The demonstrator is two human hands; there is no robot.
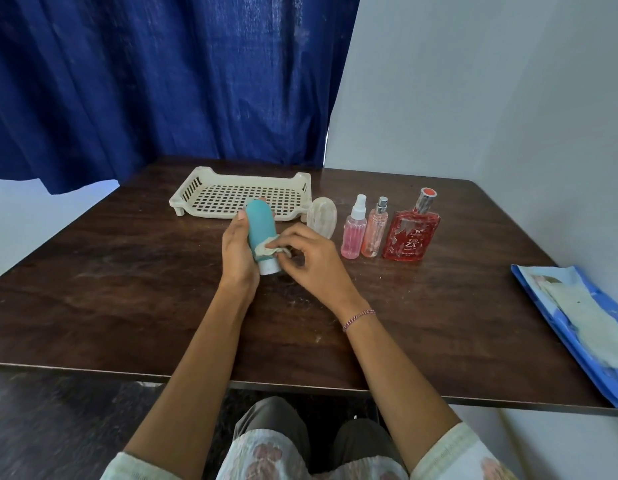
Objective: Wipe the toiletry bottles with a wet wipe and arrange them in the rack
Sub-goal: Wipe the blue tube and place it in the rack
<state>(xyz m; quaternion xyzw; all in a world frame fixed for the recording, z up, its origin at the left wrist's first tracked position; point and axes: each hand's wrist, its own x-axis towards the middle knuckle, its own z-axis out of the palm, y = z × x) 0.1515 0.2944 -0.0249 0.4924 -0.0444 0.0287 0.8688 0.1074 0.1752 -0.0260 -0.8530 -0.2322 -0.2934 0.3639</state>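
Observation:
My left hand (236, 252) grips a teal bottle (260, 226) with a white cap, held cap-down above the table. My right hand (309, 258) pinches a crumpled wet wipe (267, 250) against the bottle's lower part. Behind them a cream plastic rack (196, 190) with a lattice floor holds nothing. To the right stand a pink spray bottle (353, 230), a peach spray bottle (375, 232) and a flat red perfume bottle (413, 233). A clear oval container (322, 216) stands between the rack and the sprays.
A blue wet-wipe pack (577, 327) with a wipe sticking out lies at the right edge of the dark wooden table (127, 289). A blue curtain (162, 81) hangs behind the table, and a white wall stands to the right.

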